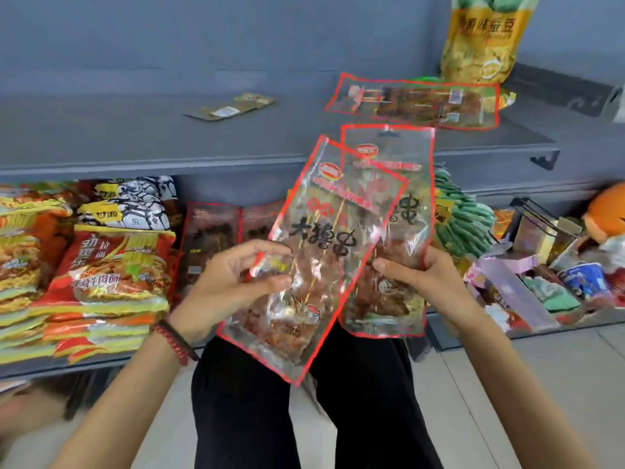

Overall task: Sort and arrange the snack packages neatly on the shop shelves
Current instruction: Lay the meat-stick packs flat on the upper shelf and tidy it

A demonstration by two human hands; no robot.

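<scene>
Straight ahead, the upper grey shelf (101, 130) has bare room on its left half. A flat skewer packet (412, 103) lies at its right end, just beside a standing yellow bag (483, 38). The left hand (236, 282) pinches the side edge of the tilted front skewer packet (321, 258). The right hand (422, 279) grips the rear skewer packet (399, 211), which overlaps behind it. Noodle packs (111, 269) are stacked on the lower shelf (84, 365), to the left.

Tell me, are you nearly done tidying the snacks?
Not yet. Noodle packs sit stacked on the lower shelf; skewer packs lie on the upper shelf. The left hand holds a tilted skewer pack, the right hand an upright pack. The jumble at right is unsorted.
</scene>
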